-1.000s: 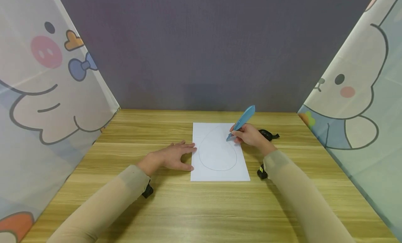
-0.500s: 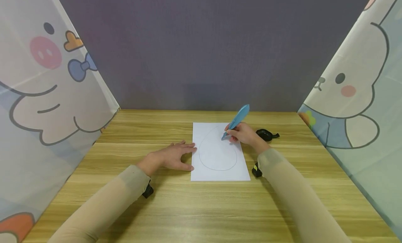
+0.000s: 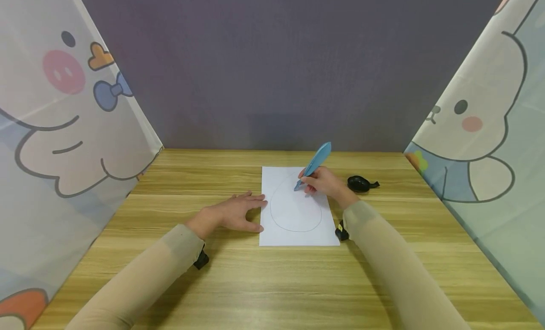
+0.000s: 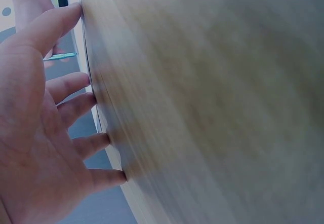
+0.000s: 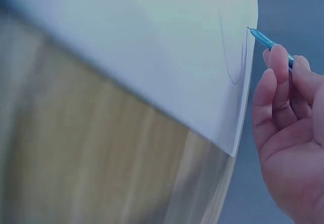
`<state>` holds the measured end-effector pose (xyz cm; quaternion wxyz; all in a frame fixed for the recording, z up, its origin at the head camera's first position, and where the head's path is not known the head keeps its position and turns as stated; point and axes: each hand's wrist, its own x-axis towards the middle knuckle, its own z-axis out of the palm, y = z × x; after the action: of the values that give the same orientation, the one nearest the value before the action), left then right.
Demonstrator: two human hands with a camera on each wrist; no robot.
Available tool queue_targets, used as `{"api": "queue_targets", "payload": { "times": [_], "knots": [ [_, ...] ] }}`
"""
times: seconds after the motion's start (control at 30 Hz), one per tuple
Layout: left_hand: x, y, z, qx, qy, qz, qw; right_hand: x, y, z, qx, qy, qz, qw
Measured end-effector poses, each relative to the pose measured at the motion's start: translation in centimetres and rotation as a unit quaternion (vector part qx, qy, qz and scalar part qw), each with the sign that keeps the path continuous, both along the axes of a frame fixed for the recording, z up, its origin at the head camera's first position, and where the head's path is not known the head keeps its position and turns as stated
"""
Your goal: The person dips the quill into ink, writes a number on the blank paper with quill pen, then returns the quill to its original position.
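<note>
A white sheet of paper lies on the wooden table, bearing a thin egg-shaped outline. My right hand pinches a blue feather-shaped pen between thumb and fingers. The pen's tip is inside the upper part of the outline, at or just above the paper. In the right wrist view the pen slants over the sheet, its feather end hidden by the hand. My left hand rests with spread fingers at the sheet's left edge, holding nothing. The left wrist view shows its fingertips touching down.
A small black rounded object with a short tail lies right of the paper. A dark grey panel closes off the table's far edge. Cartoon-printed cloths hang at both sides. Bare wooden tabletop shows in front of the sheet.
My right hand has slid left across the upper part of the paper with the pen. The black object beside it has come fully into sight. My left hand keeps its place.
</note>
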<state>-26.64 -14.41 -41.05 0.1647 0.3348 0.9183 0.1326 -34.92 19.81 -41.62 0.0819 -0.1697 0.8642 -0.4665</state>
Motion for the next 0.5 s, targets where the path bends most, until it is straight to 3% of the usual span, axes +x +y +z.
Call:
{"api": "queue_targets", "payload": {
  "times": [0.5],
  "knots": [
    [-0.2,0.1,-0.1,-0.001,0.006,0.0,1.0,0.2,-1.1,0.7,0.023,0.005,0.01,0.9997]
  ]
}}
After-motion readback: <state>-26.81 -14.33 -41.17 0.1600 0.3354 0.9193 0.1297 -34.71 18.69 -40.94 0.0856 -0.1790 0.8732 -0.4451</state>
